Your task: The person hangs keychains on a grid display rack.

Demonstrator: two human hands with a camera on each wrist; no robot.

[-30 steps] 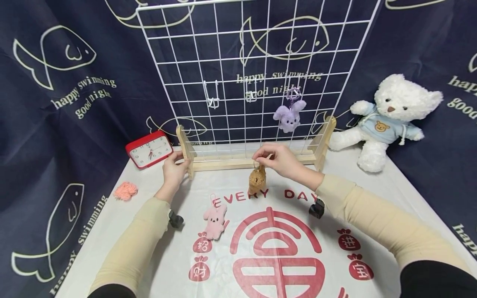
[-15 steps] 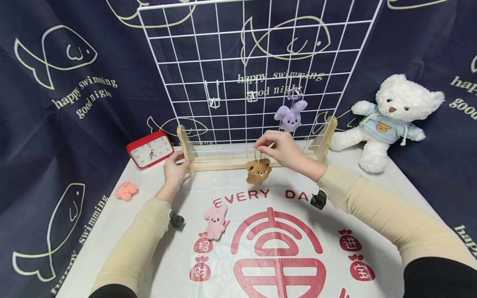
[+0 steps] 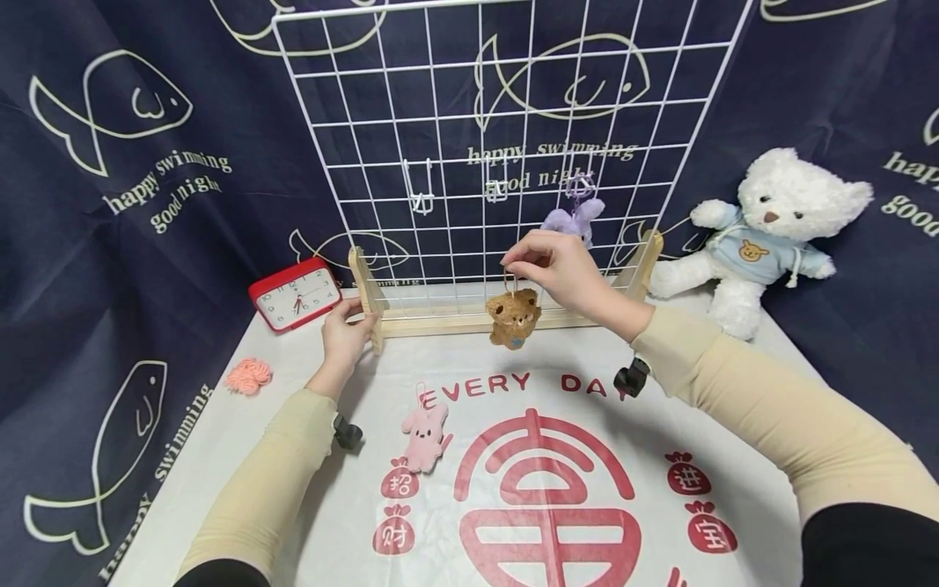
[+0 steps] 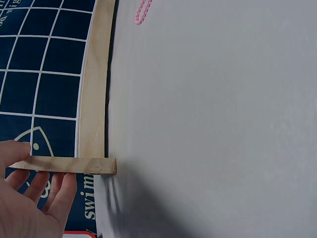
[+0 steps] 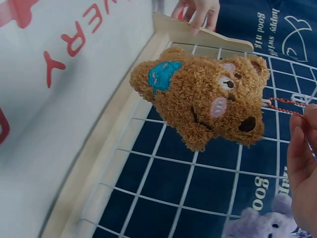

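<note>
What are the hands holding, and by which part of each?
The right hand pinches the brown bear charm by its cord loop; the left hand grips the wooden stand by its left end.

Even light brightens the table (image 3: 345, 522) in the head view, where faint shadows lie beside both sleeves (image 3: 264, 473); the left wrist view looks greyer, a diffuse shadow beside the wooden foot (image 4: 69, 164).

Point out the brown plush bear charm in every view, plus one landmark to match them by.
Head: brown plush bear charm hanging below the right hand, slightly right of centre.
Left wrist: not in it.
Right wrist: large, upper middle, its head toward the right.
Landmark: wooden grid stand, in all three.
</note>
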